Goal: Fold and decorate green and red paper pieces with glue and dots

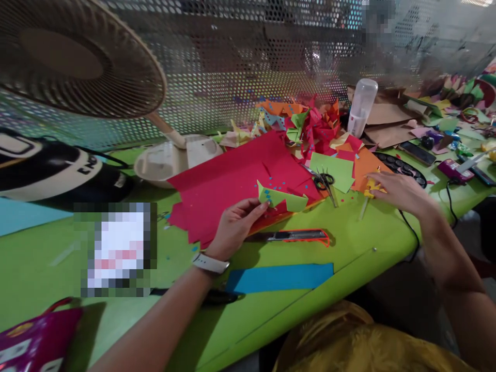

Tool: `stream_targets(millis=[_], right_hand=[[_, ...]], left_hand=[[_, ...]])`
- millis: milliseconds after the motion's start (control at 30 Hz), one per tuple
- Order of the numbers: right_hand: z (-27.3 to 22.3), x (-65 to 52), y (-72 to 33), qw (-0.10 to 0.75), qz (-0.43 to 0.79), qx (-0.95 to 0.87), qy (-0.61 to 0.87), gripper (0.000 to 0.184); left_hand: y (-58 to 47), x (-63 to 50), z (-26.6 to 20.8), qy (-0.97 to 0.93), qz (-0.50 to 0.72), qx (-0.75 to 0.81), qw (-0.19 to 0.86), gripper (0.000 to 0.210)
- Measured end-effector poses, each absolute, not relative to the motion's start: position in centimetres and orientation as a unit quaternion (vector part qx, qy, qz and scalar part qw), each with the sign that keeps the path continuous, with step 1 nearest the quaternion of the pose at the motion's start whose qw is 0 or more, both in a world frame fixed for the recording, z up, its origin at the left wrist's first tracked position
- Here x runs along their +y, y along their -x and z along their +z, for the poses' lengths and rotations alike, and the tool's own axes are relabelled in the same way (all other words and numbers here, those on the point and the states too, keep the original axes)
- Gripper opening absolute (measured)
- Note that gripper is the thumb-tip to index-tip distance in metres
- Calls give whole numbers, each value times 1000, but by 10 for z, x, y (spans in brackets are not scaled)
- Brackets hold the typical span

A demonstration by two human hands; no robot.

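Note:
Between thumb and fingers, my left hand (242, 222) pinches a folded piece of light green paper (290, 200) dotted with small blue bits. Large red paper sheets (228, 181) lie under and behind it. To the right, my right hand (403, 191) has its fingers closed around a small yellow glue gun (372, 187), partly hidden by the fingers, with a translucent glue stick (363, 209) sticking out toward me. Black-handled scissors (324, 181) rest between the two hands, beside a flat green sheet (335, 169). An orange-edged utility knife (298, 236) lies just in front of my left hand.
A blue paper strip (279, 278) lies near the table's front edge. A fan (77, 62) stands at the back left. Folded coloured paper pieces (310, 121) pile against the perforated metal screen (217, 67), beside a clear bottle (362, 106). A phone (417, 153) lies farther right.

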State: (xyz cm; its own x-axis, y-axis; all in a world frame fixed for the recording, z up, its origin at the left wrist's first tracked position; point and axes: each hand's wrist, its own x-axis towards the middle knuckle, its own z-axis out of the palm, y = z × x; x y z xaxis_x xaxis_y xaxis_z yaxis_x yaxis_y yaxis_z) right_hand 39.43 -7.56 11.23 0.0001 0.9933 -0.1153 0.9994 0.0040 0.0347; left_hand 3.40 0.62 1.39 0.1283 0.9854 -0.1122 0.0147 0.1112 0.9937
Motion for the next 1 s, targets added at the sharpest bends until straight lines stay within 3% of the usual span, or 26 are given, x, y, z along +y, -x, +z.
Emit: stream_targets(millis=[267,400,567,700,800,933,1000], right_hand=[[84,-97,-426,94,1,651,-753,39],[77,-89,-417,96,-10,636,-766,45],[81,-90,-407,43,16,629,-776,40],[84,-97,-407,-48,60,594,-801,40],[81,-90,-412,-186,73,568,-798,38],[77,-63,-409,-460,-103,502,-725,33],[81,-47,-400,-524,-205,465,-683,29]], left_hand=[[-32,7,10,-512,436,481,563,53],[-32,8,10,-529,431,480,552,55],[-34,8,11,-532,434,469,556,53],[-35,9,11,-524,437,463,566,52],[-36,9,12,-509,440,465,575,51],[-36,7,14,-508,441,463,577,50],[-36,7,15,-512,441,459,576,51]])
